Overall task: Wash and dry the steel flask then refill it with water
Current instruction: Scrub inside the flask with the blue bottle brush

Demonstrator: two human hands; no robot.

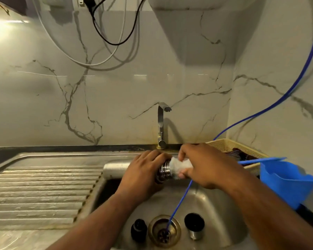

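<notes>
The steel flask (116, 170) lies sideways above the sink basin (215, 204), its soapy body pointing left and its threaded neck (165, 169) to the right. My left hand (146, 170) grips the flask just behind the neck. My right hand (204, 163) holds a white foamy scrubber (179, 166) pressed against the flask's mouth. Two flask parts lie at the bottom of the basin: a black stopper (138, 230) left of the drain (163, 230) and a steel cap (194, 225) to its right.
The tap (162, 123) stands at the back wall, no water running. A thin blue hose (181, 201) runs down into the drain. A blue plastic jug (285, 181) and a beige basket (229, 145) sit at the right. The ribbed drainboard (40, 192) lies left.
</notes>
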